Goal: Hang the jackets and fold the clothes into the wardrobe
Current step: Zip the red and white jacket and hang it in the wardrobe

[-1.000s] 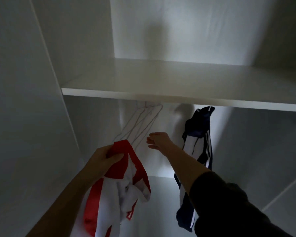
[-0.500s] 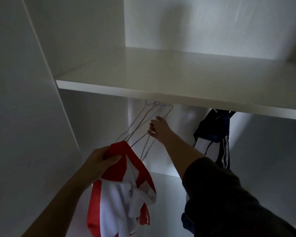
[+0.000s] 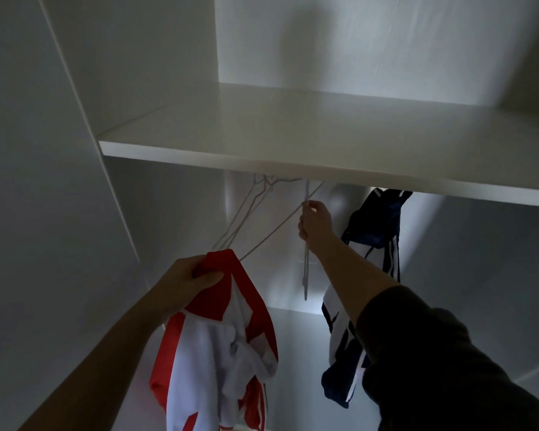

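Note:
My left hand [image 3: 185, 283] grips the collar of a red and white jacket [image 3: 218, 353], which hangs down limp in front of the wardrobe. My right hand [image 3: 313, 219] reaches up under the shelf and grips a thin white wire hanger [image 3: 305, 265], turned edge-on and hanging below my fist. A bunch of empty white hangers [image 3: 246, 213] hangs to its left. A navy and white jacket [image 3: 369, 244] hangs at the right behind my forearm. The rail is hidden by the shelf.
A white wardrobe shelf [image 3: 293, 141] spans the view above the hanging space. The wardrobe's white side wall [image 3: 59, 181] stands close on the left. A lower white surface [image 3: 293, 309] shows behind the jackets.
My right hand rose from below the hangers up to them and closed round one hanger, swinging it away from the bunch. The left hand kept its hold on the red and white jacket.

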`<state>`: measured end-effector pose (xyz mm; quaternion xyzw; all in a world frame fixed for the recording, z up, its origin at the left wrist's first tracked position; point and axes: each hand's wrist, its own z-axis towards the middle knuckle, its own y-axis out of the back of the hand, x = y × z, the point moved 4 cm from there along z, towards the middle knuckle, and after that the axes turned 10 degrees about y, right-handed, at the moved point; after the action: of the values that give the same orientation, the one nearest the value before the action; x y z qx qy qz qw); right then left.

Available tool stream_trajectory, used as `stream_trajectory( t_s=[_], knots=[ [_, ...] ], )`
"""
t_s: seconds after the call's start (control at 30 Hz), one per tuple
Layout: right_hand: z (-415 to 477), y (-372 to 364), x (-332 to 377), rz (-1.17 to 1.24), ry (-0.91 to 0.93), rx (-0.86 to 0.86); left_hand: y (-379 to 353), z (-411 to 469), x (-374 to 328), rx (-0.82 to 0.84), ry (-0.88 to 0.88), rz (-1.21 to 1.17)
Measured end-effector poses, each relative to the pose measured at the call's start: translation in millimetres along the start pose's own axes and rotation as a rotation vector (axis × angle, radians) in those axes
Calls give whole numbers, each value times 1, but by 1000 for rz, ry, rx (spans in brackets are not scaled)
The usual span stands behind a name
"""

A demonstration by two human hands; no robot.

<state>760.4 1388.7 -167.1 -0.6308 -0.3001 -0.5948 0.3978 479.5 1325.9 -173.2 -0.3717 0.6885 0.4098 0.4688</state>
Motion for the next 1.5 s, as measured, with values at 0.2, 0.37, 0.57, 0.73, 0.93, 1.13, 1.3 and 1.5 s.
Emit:
stream_trajectory(
  t_s=[0.2, 0.37, 0.57, 0.73, 0.93, 1.13, 1.3, 1.5],
  knots=[
    [12, 9, 13, -90, -45, -10, -3, -1, 0, 34, -15, 29],
    [21, 18, 15, -232, 0, -53, 5, -1, 1, 18, -23, 17],
    [36, 34, 17, -299, 18, -94, 9, 8, -3, 17, -36, 24],
    [39, 48, 11, -273, 22, -155, 2, 19, -5, 35, -29, 22],
    [14, 73, 18, -98, 12, -196, -9, 24, -5, 59, -41, 43],
    [-58, 86, 9, -122, 25, -141, -22, 16, -13, 76, -82, 68],
    [-140, 105, 7, -148, 73, -35, -34, -5, -20, 122, -123, 143],
    [-213, 126, 0, -347, 17, -26, -60, -46, -23, 221, -181, 215]
  ],
)
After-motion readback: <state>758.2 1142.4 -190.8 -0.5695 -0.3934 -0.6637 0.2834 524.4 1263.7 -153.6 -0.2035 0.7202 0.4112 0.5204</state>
